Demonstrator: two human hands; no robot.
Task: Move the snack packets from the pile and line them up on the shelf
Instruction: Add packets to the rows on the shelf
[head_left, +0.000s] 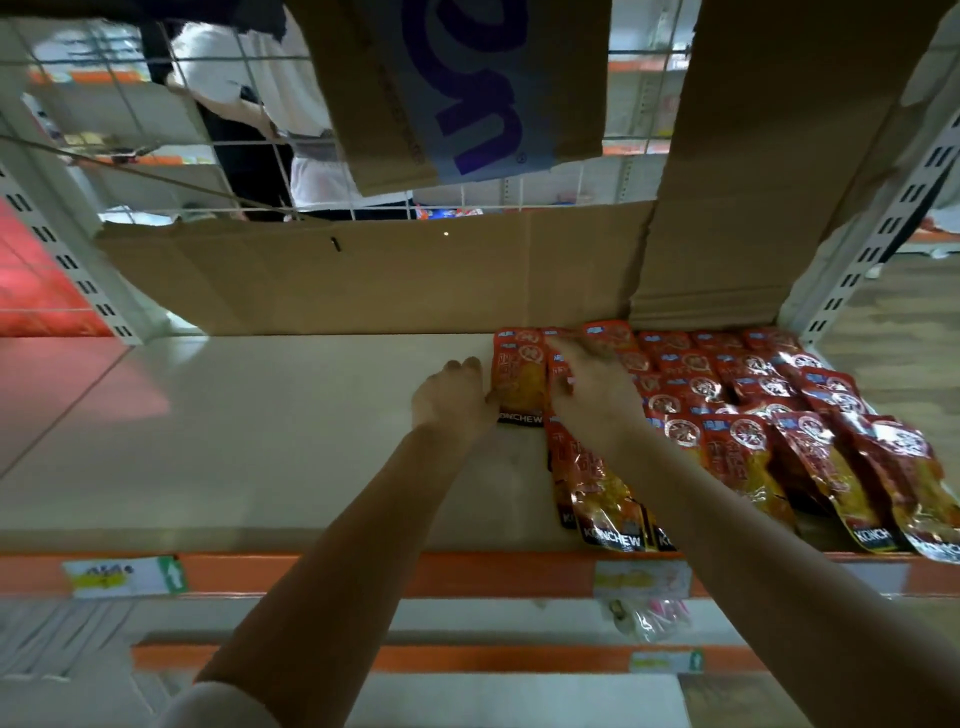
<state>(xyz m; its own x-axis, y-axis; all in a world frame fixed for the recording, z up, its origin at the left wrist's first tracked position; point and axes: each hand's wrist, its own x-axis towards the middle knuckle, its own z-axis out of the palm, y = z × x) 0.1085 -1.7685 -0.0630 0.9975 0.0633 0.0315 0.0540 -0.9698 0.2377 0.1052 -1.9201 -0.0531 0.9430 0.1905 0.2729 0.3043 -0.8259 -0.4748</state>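
Head view, looking down onto a white shelf (260, 426), and both arms are reaching in toward the back. Left hand (454, 397) sits against the left edge of a red packet (519, 382), fingers curled with the tips pointing at the back wall, so that grip looks like a thumb-and-finger pinch on the packet's lower left edge, steadying it so it lies square. Right hand (592, 395) comes over from the other side, fingers stretched forward across the tops of the packets, pressing down on them; whether it is pinching one I cannot tell, the motion blur smears the fingertips. That packet lies flat at the left end of the back row, just in front of the cardboard (363, 275) lining the rear, and it appears to be extending the line leftward into bare shelf. To the right, the rows (727, 384) overlap like roof tiles, each packet resting on the one behind, probably so the fronts all show. Nearest the edge, packets (602, 499) hang toward the orange rail (467, 571). Writing now: "KONCHEW" in white on a black band at the packet bottoms, readable on several. Price tags (124, 576) on the rail are too blurred to read. Purple letters on the box (467, 93) overhead are only partly visible.
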